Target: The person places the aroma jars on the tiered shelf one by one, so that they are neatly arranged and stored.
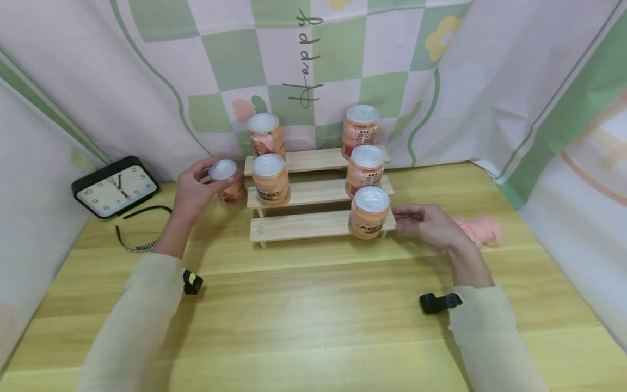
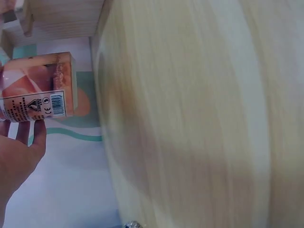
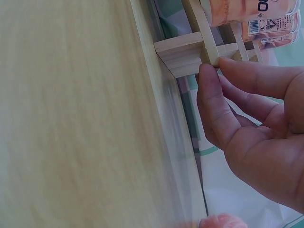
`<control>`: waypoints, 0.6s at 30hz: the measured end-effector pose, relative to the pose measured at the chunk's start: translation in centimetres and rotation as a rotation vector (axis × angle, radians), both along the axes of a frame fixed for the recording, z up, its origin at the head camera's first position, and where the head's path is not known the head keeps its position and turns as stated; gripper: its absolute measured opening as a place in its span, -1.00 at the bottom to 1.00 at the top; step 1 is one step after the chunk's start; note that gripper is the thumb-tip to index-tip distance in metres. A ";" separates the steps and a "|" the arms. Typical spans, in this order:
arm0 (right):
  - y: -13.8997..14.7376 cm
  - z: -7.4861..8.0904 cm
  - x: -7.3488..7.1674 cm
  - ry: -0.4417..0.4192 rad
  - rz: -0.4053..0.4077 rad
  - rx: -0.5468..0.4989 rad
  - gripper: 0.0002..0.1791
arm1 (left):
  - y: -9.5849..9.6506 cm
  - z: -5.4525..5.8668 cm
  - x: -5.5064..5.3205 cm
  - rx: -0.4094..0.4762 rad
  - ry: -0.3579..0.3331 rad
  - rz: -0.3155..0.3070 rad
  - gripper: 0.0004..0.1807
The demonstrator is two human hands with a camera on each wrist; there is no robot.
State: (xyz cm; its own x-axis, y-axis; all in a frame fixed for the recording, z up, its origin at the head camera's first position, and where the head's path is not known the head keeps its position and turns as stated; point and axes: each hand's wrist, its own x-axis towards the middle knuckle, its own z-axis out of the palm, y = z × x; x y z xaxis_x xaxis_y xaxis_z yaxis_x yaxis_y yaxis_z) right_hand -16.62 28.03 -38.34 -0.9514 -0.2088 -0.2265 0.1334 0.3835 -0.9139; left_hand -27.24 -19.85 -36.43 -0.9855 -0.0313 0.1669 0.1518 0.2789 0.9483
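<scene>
A three-step wooden shelf (image 1: 303,224) stands on the table with several orange-labelled cans on it. To its left, my left hand (image 1: 192,188) holds one such can (image 1: 234,190) upright between fingers and thumb; the left wrist view shows this can (image 2: 40,88) raised a little off the tabletop. On the other side, my right hand (image 1: 431,226) pinches the right end of the lowest step, thumb and index finger meeting at the board's corner (image 3: 209,54). Just inboard of that hand sits a can (image 1: 369,215) on the lowest step. Ridged, whitish lids top the cans.
A black-framed clock (image 1: 116,187) stands at the back left, with a dark headband-like loop (image 1: 139,247) before it. A fluffy pink item (image 1: 482,230) lies right of the right hand. Behind the shelf hangs a checkered curtain (image 1: 289,60).
</scene>
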 end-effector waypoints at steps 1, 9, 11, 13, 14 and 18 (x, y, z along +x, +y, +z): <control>0.0 0.0 0.0 0.001 0.001 -0.003 -0.37 | -0.1 0.2 0.2 -0.001 0.000 -0.001 -0.28; 0.0 0.0 0.0 -0.003 -0.003 -0.003 -0.39 | -0.7 1.3 2.1 -0.047 0.003 -0.008 -0.33; 0.1 -0.1 0.0 -0.003 -0.003 0.001 -0.39 | -0.8 1.5 2.5 -0.051 0.016 -0.018 -0.34; 0.1 -0.1 0.1 0.003 0.001 0.004 -0.39 | -0.8 1.7 3.0 -0.058 0.028 -0.028 -0.35; 0.1 -0.1 0.1 0.005 0.002 0.002 -0.39 | -0.8 1.8 3.3 -0.066 0.035 -0.032 -0.35; 0.1 0.0 0.1 0.009 0.003 0.005 -0.39 | -0.8 2.4 4.3 -0.080 0.047 -0.051 -0.34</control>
